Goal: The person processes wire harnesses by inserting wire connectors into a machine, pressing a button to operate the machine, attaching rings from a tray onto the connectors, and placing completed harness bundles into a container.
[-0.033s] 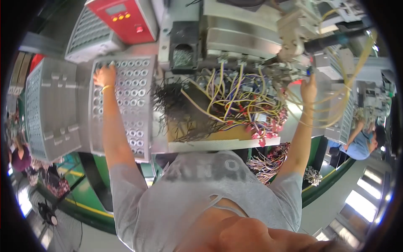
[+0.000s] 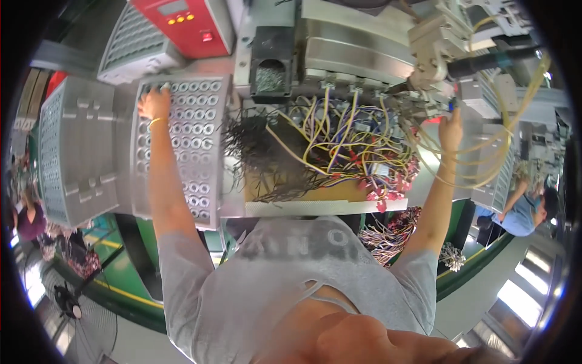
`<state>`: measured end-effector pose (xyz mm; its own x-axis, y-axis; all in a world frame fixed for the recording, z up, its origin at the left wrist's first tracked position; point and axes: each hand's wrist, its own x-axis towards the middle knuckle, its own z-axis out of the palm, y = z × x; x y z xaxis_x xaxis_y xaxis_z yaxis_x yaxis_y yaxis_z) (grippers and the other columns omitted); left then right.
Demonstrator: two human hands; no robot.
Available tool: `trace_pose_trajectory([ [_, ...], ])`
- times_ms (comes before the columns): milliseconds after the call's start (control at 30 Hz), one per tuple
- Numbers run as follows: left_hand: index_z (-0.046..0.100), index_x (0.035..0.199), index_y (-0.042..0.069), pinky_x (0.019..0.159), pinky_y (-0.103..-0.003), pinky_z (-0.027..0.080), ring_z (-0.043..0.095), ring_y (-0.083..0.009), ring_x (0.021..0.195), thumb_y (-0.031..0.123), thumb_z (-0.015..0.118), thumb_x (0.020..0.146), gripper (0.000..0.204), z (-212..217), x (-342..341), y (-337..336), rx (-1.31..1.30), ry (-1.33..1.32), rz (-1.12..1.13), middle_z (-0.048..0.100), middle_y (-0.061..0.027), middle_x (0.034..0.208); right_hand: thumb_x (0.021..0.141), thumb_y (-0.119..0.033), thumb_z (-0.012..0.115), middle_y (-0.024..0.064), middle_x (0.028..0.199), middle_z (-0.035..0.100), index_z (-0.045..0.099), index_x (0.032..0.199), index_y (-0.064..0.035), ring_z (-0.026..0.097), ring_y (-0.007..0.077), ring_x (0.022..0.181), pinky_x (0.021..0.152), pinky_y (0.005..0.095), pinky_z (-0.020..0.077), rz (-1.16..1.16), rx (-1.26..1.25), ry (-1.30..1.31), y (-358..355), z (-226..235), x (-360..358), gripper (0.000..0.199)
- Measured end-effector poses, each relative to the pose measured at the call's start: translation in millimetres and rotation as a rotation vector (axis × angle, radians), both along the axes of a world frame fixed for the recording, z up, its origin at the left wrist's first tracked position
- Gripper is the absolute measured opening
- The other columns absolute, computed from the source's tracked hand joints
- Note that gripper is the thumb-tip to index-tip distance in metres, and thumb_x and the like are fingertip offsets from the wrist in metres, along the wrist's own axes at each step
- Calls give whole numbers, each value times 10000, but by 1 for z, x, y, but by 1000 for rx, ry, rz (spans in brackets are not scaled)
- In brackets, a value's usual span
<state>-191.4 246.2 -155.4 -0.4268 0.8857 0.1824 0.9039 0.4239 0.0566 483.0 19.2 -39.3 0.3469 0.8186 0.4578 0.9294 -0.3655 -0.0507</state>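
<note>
My left hand (image 2: 156, 104) is over the far left corner of a grey tray (image 2: 225, 130) with rows of round metal-rimmed holes. Its fingers are bent and spread apart at the holes, and I make out nothing held between them. At the right end of the metal fixture (image 2: 424, 108), my right hand (image 2: 450, 126) is closed, its fingertips by a small blue piece (image 2: 452, 105). What it grips is too small to tell. Between my arms lies a tangle of yellow, white and purple wires (image 2: 339, 139) with red ends, several running up to the fixture.
A red box with yellow buttons (image 2: 191, 27) stands behind the tray. A black holder (image 2: 267, 79) contains small metal bits. Another grey perforated case (image 2: 79, 151) stands at left. Pale tubes (image 2: 506, 133) loop past my right forearm. A co-worker in blue (image 2: 520, 212) is at far right.
The whole view has shifted slightly, with the bench things a little to the right and up. Both hands stay at the same places.
</note>
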Motion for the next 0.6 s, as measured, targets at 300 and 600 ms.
trace_pose_trajectory([
  [300, 568, 902, 11, 635, -442, 490, 600, -309, 788, 219, 544, 798, 234, 46, 18, -47, 451, -897, -252, 610, -152, 928, 777, -74, 514, 244, 1116, 484, 399, 1220, -40, 500, 423, 932, 774, 447, 423, 163, -55, -66, -1, -14, 28, 459],
  [600, 396, 1226, -6, 700, -283, 484, 576, -249, 902, 26, 457, 830, 402, 107, 57, -179, 209, -2223, -355, 515, -171, 1131, 767, -91, 569, 130, 889, 648, 596, 960, 52, 628, 211, 789, 694, 307, 480, 566, 250, 445, -86, 44, -214, 242],
])
